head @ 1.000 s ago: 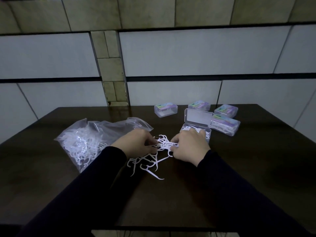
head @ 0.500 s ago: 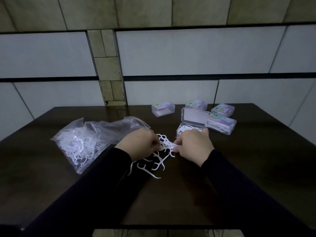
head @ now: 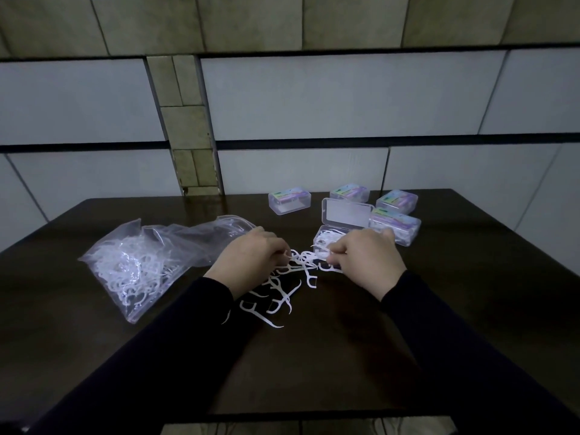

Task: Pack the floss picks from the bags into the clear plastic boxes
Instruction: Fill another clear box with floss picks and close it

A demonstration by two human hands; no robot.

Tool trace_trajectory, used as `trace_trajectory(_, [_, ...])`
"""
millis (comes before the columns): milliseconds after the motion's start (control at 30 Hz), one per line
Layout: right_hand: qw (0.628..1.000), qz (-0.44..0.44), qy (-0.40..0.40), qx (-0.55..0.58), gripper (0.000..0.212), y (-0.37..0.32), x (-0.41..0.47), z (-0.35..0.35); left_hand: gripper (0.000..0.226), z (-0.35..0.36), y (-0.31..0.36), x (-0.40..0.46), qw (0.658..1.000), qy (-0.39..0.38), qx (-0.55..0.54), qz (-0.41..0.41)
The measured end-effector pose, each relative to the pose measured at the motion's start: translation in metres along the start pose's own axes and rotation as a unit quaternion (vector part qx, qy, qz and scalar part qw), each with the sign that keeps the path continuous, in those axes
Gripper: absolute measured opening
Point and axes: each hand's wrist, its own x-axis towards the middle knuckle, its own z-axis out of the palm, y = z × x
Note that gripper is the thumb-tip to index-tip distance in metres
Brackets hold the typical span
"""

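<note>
A loose heap of white floss picks (head: pixel 282 293) lies on the dark table (head: pixel 470 309) in front of me. My left hand (head: pixel 251 262) and my right hand (head: pixel 367 262) both have curled fingers pinching picks from a small bunch (head: pixel 306 257) between them. Just behind my right hand stands an open clear box (head: pixel 326 238) with its lid (head: pixel 345 213) up and picks inside. A clear plastic bag (head: pixel 141 262) full of picks lies at the left.
Closed clear boxes with coloured labels stand at the back: one (head: pixel 290 202) centre, two (head: pixel 350 193) (head: pixel 398 200) further right, one (head: pixel 395 226) beside the open box. A panelled wall rises behind the table. The table's near edge runs below my sleeves.
Both hands have stayed over the heap, working the bunch of picks between them. My right hand has shifted slightly toward the open box. The view tilted a little.
</note>
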Motion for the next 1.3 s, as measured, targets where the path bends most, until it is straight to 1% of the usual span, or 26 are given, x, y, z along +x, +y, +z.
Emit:
trace_trajectory(100, [1.000, -0.004, 0.001, 0.015, 0.026, 0.006, -0.002, -0.006, 0.017, 0.002, 0.001, -0.001, 0.998, 0.045, -0.044, -0.018])
trace_trajectory(200, [0.999, -0.010, 0.017, 0.035, 0.024, 0.010, -0.006, -0.010, 0.015, 0.001, 0.005, -0.001, 0.991, 0.088, -0.099, -0.035])
trace_trajectory(333, [0.996, -0.003, 0.035, 0.083, 0.023, 0.015, -0.007, -0.010, 0.016, -0.001, 0.015, 0.001, 0.980, 0.121, -0.141, -0.067])
trace_trajectory(467, [0.991, -0.003, 0.031, 0.129, 0.024, 0.018, -0.007, -0.010, 0.016, 0.001, 0.026, 0.006, 0.959, 0.151, -0.210, -0.116])
trace_trajectory(533, [0.988, -0.004, 0.031, 0.151, 0.025, 0.019, -0.006, -0.010, 0.015, 0.002, 0.030, 0.009, 0.949, 0.158, -0.240, -0.127])
trace_trajectory(667, [0.977, 0.015, 0.077, 0.196, 0.026, 0.022, -0.002, -0.005, 0.015, 0.002, 0.037, 0.017, 0.940, 0.187, -0.259, -0.118])
trace_trajectory(733, [0.970, 0.038, 0.109, 0.216, 0.027, 0.026, 0.001, -0.001, 0.013, 0.000, 0.041, 0.023, 0.938, 0.197, -0.261, -0.117])
trace_trajectory(800, [0.959, 0.065, 0.136, 0.238, 0.026, 0.031, 0.004, 0.001, 0.010, -0.001, 0.046, 0.030, 0.928, 0.211, -0.285, -0.111])
trace_trajectory(933, [0.948, 0.115, 0.158, 0.252, 0.024, 0.039, 0.008, 0.006, 0.011, 0.000, 0.058, 0.050, 0.906, 0.243, -0.329, -0.105])
trace_trajectory(1033, [0.944, 0.124, 0.163, 0.260, 0.023, 0.042, 0.013, 0.012, 0.009, 0.004, 0.067, 0.066, 0.898, 0.247, -0.353, -0.092])
trace_trajectory(1200, [0.942, 0.129, 0.167, 0.261, 0.022, 0.044, 0.020, 0.020, 0.013, 0.023, 0.068, 0.083, 0.904, 0.248, -0.338, -0.084])
trace_trajectory(1300, [0.947, 0.129, 0.166, 0.242, 0.023, 0.046, 0.023, 0.025, 0.016, 0.035, 0.066, 0.088, 0.921, 0.253, -0.288, -0.068])
